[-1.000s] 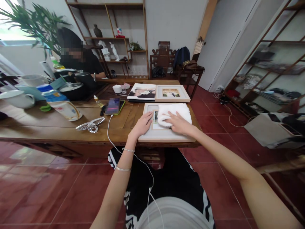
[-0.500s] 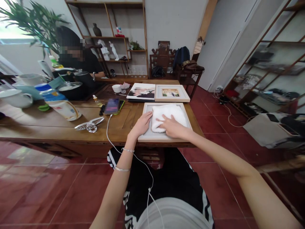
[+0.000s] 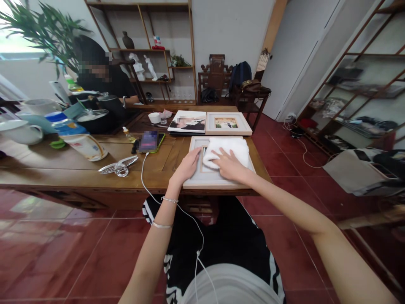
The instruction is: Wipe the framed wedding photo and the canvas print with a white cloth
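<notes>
Right hand [image 3: 232, 166] on one white cloth [image 3: 238, 147]; left hand [image 3: 189, 165] on one near frame [image 3: 207, 182]
The right fingers are spread over the cloth; the left fingers lie extended, unclenched, along the frame's left side; the cloth rests on the frame, hiding much of its picture; just beyond lie one second frame [image 3: 244, 121] and one photo panel [image 3: 187, 120]; leftward on the table [image 3: 167, 158] are one phone [image 3: 148, 142], one hair clip [image 3: 121, 169] and one blue-capped bottle [image 3: 84, 142], its print too blurred to read.
</notes>
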{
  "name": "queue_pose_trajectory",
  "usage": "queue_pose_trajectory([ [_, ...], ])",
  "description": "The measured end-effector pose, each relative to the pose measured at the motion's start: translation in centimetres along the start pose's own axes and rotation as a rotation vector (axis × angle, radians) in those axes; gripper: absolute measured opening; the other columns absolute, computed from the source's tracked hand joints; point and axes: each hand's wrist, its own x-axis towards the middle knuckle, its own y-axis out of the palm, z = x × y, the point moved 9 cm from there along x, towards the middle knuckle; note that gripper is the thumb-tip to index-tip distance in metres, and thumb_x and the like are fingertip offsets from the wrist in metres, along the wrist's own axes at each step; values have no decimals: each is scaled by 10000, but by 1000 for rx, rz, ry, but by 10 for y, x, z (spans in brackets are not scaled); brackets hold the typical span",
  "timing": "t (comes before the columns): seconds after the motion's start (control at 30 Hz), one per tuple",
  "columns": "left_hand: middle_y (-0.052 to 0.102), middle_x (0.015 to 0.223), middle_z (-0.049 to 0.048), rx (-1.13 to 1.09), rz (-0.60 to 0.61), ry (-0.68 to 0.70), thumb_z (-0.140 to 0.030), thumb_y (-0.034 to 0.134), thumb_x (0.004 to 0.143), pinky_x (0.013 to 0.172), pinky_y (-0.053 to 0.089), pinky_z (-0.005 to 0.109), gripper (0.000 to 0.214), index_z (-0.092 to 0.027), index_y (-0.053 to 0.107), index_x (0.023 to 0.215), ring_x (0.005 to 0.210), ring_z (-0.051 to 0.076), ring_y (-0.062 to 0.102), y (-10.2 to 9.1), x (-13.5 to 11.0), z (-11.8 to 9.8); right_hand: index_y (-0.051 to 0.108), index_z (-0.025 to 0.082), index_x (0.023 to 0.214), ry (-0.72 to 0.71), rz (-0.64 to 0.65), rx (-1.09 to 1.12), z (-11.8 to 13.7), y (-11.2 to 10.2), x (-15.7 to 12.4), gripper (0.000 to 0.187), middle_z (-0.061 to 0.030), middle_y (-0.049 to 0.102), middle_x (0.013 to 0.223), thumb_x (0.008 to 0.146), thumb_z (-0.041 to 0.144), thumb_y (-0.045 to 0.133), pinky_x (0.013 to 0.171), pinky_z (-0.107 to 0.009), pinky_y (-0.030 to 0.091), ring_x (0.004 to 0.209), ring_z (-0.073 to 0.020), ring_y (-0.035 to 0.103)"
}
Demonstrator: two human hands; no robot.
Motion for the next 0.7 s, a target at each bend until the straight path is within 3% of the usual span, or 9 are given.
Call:
queue_pose_trajectory([
  [0.1,505,1473,162,-24,-32,1,-319,287,1012,1168,352,398,510,-103,432,1450,1368,230,485,-5,-1,-3,444,163,1478,16,-2,-20,-5,-2,31,686,-146,215,1631,816,-5,386,1058,-774,257,1470,-465,177],
  [0.23,416,1548,122,-61,-122,-9,-371,231,1041,1187,321,377,528,-157,337,1512,1416,200,421,-17,-2,-9,546,192,1397,-91,34,-48,26,-6,42,602,-99,220,1639,838,16,410,1087,-735,275,1471,-449,191],
  [0.37,490,1497,109,-125,-214,-83,-429,232,1053,1152,377,381,522,-204,340,1512,1370,207,486,-27,-4,-6,567,125,1373,-134,33,-75,56,-8,21,543,-179,290,1601,852,49,435,1075,-726,300,1435,-497,245],
  [0.5,566,1424,126,-57,-172,-70,-372,256,1047,1118,422,399,491,-164,410,1464,1307,231,550,-24,-2,-7,579,161,1373,-234,64,-78,71,-6,-11,569,-149,327,1592,835,34,445,1093,-674,325,1430,-479,276],
  [0.6,607,1375,118,-7,-103,-19,-311,377,1000,1111,431,420,414,-155,544,1346,1275,259,572,-17,1,-11,568,158,1386,-256,74,-55,63,-7,-31,609,-142,348,1584,812,7,435,1100,-668,320,1436,-468,274],
  [0.7,613,1367,121,19,-55,7,-267,438,965,1123,419,428,392,-151,574,1314,1282,264,567,-13,2,-15,600,152,1354,-201,86,-5,38,-7,-47,628,-121,355,1582,776,-21,426,1129,-646,295,1452,-439,259],
])
